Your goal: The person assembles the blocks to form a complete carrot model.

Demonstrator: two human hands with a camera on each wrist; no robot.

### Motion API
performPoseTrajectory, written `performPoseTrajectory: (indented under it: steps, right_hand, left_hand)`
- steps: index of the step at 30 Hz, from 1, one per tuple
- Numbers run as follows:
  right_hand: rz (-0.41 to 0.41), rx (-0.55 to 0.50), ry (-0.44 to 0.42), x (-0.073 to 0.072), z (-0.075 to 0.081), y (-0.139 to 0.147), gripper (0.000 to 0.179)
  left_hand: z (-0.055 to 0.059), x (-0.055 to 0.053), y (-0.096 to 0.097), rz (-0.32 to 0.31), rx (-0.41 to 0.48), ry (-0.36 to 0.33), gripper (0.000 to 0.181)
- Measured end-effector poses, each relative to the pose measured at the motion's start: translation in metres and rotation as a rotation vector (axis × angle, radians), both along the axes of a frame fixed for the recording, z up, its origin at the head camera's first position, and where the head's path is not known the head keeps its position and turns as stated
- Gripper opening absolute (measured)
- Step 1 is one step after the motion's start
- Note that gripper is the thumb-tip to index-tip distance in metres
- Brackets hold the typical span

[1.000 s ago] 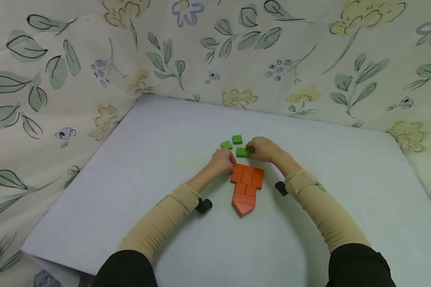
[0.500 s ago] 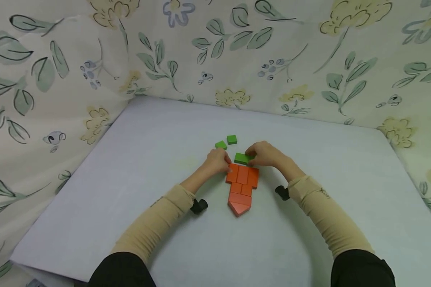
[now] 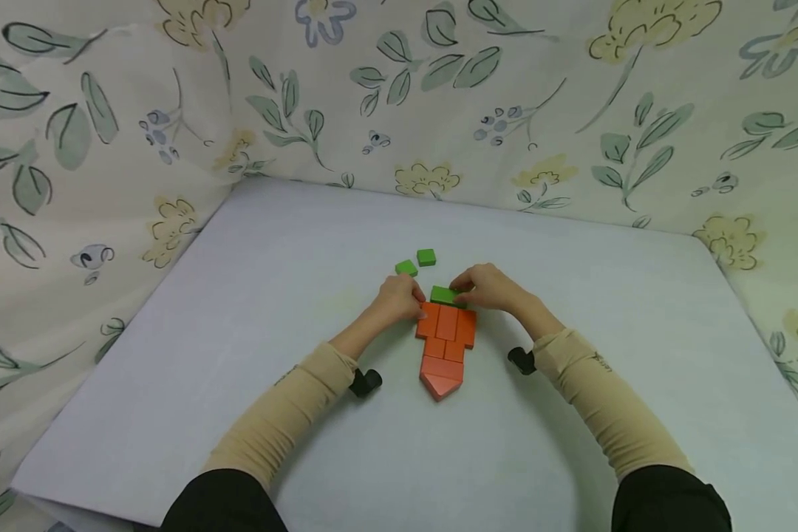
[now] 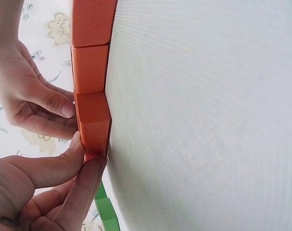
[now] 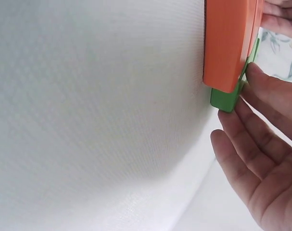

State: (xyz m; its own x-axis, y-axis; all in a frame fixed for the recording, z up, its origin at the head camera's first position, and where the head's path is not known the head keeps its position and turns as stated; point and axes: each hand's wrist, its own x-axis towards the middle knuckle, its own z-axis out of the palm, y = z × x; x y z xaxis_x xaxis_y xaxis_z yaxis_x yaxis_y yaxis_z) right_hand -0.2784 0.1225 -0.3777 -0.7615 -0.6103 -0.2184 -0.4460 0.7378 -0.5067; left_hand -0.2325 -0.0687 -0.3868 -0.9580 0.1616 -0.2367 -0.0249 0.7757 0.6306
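Observation:
Several orange blocks (image 3: 447, 325) lie flat on the white table in a joined shape, its pointed coral end toward me. At its far left corner, my left hand (image 3: 397, 298) holds an orange block (image 4: 94, 120) between thumb and finger. My right hand (image 3: 490, 287) pinches a long green block (image 3: 442, 295) by its right part, thumb on the near side. That green block lies along the far edge of the orange shape; the right wrist view shows its end (image 5: 225, 99) sticking out beyond the orange. Its right part is covered by my fingers in the head view.
Beyond my left hand lie two small green blocks, a slant-edged one (image 3: 406, 268) and a squarish one (image 3: 426, 257). A floral cloth (image 3: 346, 111) hangs behind and left of the white table (image 3: 292, 244). Black wrist cameras stick out under both forearms.
My right hand has drawn the long green block toward me, from a gap beyond the orange shape to its far edge. The left hand stays at the corner. The head view has shifted slightly.

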Motion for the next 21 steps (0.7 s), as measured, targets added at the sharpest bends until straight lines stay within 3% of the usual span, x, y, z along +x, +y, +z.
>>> performPoseTrajectory:
  steps: [13,21]
  right_hand:
    - [0.033,-0.026,0.022,0.005,0.006,-0.001,0.029]
    - [0.089,-0.064,0.155,-0.010,0.015,-0.032,0.024]
  left_hand:
    - [0.004,0.002,-0.002,-0.004,0.017,0.022,0.028]
    - [0.000,0.001,-0.002,-0.006,0.022,0.012,0.026]
